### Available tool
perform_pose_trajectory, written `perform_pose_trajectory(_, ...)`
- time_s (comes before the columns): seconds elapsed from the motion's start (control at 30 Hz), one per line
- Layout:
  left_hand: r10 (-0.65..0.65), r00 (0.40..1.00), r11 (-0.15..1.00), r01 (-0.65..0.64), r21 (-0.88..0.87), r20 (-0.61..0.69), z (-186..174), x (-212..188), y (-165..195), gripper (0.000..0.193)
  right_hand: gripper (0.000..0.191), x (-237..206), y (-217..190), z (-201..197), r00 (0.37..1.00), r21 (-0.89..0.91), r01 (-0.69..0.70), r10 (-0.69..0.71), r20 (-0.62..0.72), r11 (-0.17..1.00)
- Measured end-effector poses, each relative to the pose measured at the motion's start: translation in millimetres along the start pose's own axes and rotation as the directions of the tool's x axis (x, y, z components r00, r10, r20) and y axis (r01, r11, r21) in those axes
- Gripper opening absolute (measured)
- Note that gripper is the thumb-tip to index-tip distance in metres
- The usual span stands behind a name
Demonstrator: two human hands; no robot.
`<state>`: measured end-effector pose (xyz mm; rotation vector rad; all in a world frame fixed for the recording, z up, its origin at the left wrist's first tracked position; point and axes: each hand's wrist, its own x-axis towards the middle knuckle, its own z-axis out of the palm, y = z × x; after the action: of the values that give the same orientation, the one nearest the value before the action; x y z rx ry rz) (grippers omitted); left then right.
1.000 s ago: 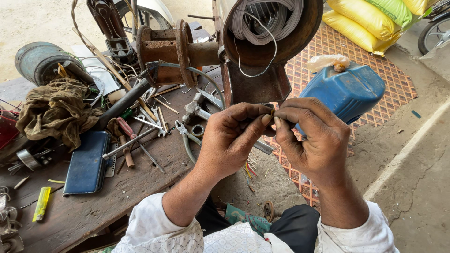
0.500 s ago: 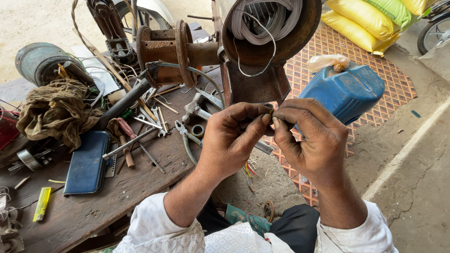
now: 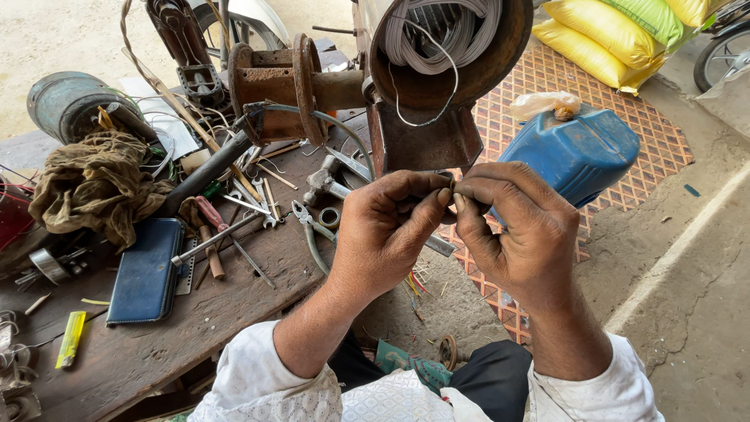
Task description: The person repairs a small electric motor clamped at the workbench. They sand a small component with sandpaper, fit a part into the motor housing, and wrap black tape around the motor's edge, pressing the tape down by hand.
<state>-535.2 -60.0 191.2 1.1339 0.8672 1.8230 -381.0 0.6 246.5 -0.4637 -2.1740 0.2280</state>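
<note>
My left hand point(image 3: 383, 234) and my right hand point(image 3: 516, 227) meet fingertip to fingertip just under a rusty round housing point(image 3: 453, 59) that holds coils of grey wire point(image 3: 441, 31). Both pinch a small dark piece point(image 3: 451, 195), mostly hidden by the fingers, so its kind cannot be told. A loose loop of the wire hangs down toward the hands. Behind my right hand stands a blue plastic jerrycan point(image 3: 578, 152), its neck stopped with a plastic bag.
A worn wooden bench point(image 3: 195, 328) on the left carries pliers point(image 3: 308, 227), a screwdriver point(image 3: 207, 246), a dark blue wallet point(image 3: 147, 273), an olive rag point(image 3: 94, 184), a yellow lighter point(image 3: 70, 337) and a rusty spool point(image 3: 273, 82). Yellow sacks point(image 3: 609, 35) lie at the back right on a patterned mat point(image 3: 547, 101).
</note>
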Motion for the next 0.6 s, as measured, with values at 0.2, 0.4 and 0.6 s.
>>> perform_pose_trajectory(0.2, 0.087, 0.996, 0.976, -0.082, 0.200, -0.018, 9.7, -5.8, 13.9, 0.016, 0.010, -0.4, -3.4, -6.0, 1.000, 0.029, -0.015, 0.015, -0.012, 0.999)
perform_pose_trajectory(0.4, 0.112, 0.994, 0.946, -0.102, 0.307, -0.017, 20.9, -13.3, 22.2, 0.012, 0.010, -5.7, -4.8, -15.7, 1.000, 0.028, -0.010, 0.010, 0.010, 1.000)
perform_pose_trajectory(0.6, 0.074, 0.997, 0.953, -0.070, 0.294, -0.001, 22.8, -27.6, 26.7, 0.012, 0.008, -14.5, -13.4, -18.6, 1.000, 0.002, 0.022, -0.022, 0.004, 1.000)
